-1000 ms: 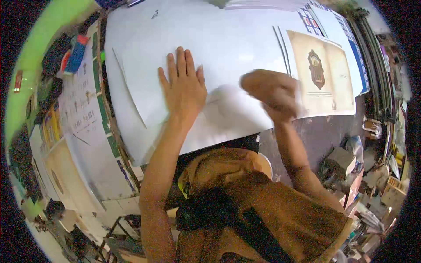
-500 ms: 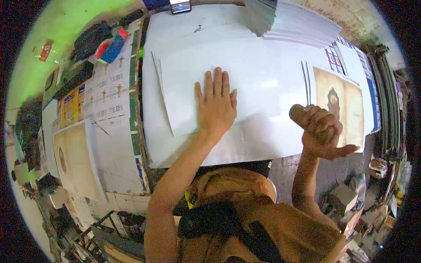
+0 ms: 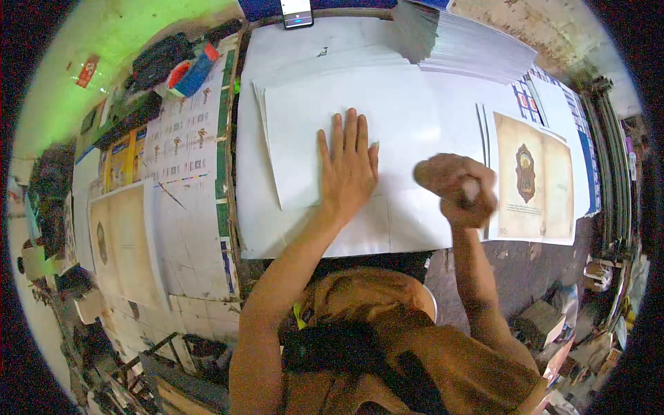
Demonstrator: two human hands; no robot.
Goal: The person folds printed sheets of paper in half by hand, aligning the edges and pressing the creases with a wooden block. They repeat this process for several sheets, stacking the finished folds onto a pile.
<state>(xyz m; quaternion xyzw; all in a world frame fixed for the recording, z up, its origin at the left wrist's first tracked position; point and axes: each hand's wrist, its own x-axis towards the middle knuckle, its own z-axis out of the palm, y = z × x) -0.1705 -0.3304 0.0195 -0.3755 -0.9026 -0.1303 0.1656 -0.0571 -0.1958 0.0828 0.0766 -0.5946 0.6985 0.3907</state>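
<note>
My left hand [image 3: 349,173] lies flat with its fingers spread on a white sheet [image 3: 297,117], at the middle of the table. At the sheet's left side a few slightly fanned edges show. To the right, my right hand [image 3: 474,197] is closed around a short, rounded brown object [image 3: 432,173]. The hand and object are blurred, and I cannot make out the object's exact kind. It appears held above the white paper. Just right of that hand lies a printed sheet [image 3: 532,173] with a tan background and an ornate clock picture.
A tall stack of paper [image 3: 477,48] stands at the back right. A phone [image 3: 297,14] rests at the back edge. On the left table are another tan printed sheet [image 3: 121,242] and a blue and red tape roll [image 3: 192,72]. Metal rails [image 3: 609,159] run along the right.
My right hand has swung left and turned, carrying the brown object away from the printed clock sheet toward the white sheet. My left hand stays flat on the paper. The view has shifted slightly.
</note>
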